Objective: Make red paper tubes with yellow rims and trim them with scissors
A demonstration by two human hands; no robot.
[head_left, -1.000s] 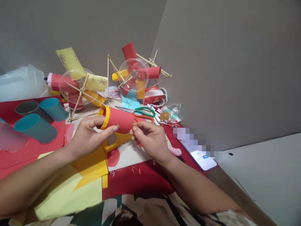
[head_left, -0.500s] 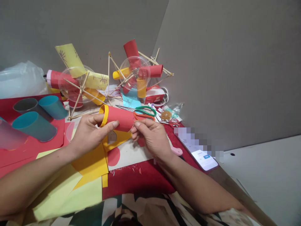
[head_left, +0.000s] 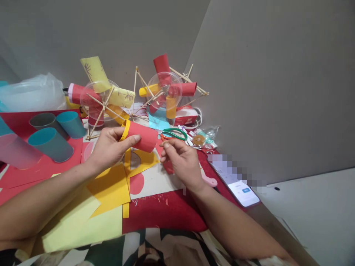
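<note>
My left hand [head_left: 112,146] grips a red paper tube [head_left: 144,136] with a yellow paper band [head_left: 125,130] around its left end. The thumb lies along the tube's near side. Just off the tube's right end, my right hand [head_left: 180,159] has its thumb and fingertips pinched together; whatever is between them is too small to make out. Behind the tube lie scissors [head_left: 174,133] with green and orange handles, their blades mostly hidden. Cut yellow paper [head_left: 113,190] and a red paper disc [head_left: 137,183] lie below the hands.
Two stick-and-tube wheels on clear discs [head_left: 104,103] [head_left: 165,90] stand by the wall. Several plastic cups [head_left: 51,144] stand on red paper at left, near a plastic bag [head_left: 36,92]. A phone [head_left: 238,184] lies at the table's right edge, near pink-handled scissors [head_left: 209,180].
My right hand has drawn away from the tube's right end, leaving a gap. My left hand still holds the tube. The whole view has shifted slightly.
</note>
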